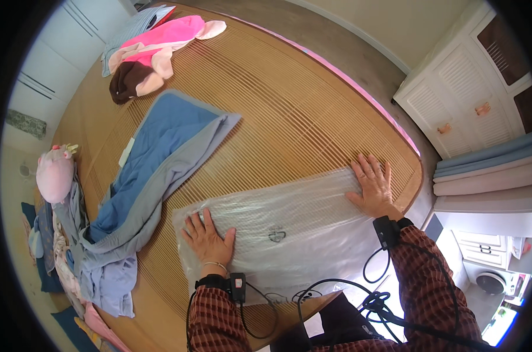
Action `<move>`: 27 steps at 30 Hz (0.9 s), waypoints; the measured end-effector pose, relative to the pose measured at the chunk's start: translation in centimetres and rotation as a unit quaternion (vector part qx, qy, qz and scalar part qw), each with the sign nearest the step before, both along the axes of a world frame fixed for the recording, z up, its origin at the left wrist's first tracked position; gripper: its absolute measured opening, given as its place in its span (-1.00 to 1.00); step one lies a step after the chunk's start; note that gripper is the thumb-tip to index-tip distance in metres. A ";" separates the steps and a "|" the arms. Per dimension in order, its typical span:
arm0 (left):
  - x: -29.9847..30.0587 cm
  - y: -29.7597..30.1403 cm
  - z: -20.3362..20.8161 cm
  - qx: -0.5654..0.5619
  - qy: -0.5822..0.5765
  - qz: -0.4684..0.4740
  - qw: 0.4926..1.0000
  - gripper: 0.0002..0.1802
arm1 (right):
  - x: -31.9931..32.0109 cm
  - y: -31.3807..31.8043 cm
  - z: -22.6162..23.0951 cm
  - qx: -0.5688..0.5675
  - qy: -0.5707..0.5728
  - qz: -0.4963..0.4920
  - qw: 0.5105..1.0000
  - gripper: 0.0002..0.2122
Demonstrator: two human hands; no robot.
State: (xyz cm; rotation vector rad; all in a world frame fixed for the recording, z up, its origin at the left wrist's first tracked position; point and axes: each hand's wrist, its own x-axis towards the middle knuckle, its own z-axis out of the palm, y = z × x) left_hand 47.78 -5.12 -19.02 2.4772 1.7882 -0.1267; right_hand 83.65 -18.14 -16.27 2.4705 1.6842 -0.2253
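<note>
A clear plastic bag [295, 234] lies spread flat on the bamboo mat [277, 123] in front of me, lightly wrinkled, with a small dark printed mark near its middle. My left hand [210, 240] rests on the bag's left end, palm down with fingers spread. At its far right corner, my right hand [372, 186] presses flat, fingers stretched out and reaching past the bag's edge onto the mat. Neither hand grips anything. Beyond my left hand, a blue and grey quilt [154, 158] lies loosely folded across the mat.
A pink plush toy [178, 38] lies at the far left by a striped pillow [131, 32]. Along the left side are another pink plush [56, 173] and heaped clothes [107, 281]. A white cabinet [453, 111] stands at the right. Black cables [377, 302] hang between my arms.
</note>
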 end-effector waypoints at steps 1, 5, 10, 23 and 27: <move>0.1 0.0 -0.1 0.003 -0.004 0.000 1.000 -0.11 | 0.1 0.0 -0.1 0.002 -0.003 -0.011 1.000 -0.30; 0.1 -0.2 -0.2 0.015 -0.018 -0.003 1.000 -0.12 | 0.6 -0.1 -0.8 0.038 0.010 -0.014 0.999 -0.28; -0.1 0.4 0.1 -0.004 -0.008 0.012 1.000 -0.11 | -1.5 -0.8 3.4 0.065 0.026 0.021 0.997 -0.28; -3.9 2.2 -0.5 0.097 -0.209 -0.014 0.973 -0.39 | -6.8 -9.2 -0.8 -0.042 0.054 0.182 0.981 -0.35; -8.8 6.7 -1.8 -0.095 -0.442 0.162 0.877 -0.49 | -7.7 -8.6 -0.6 -0.041 0.053 0.194 0.979 -0.35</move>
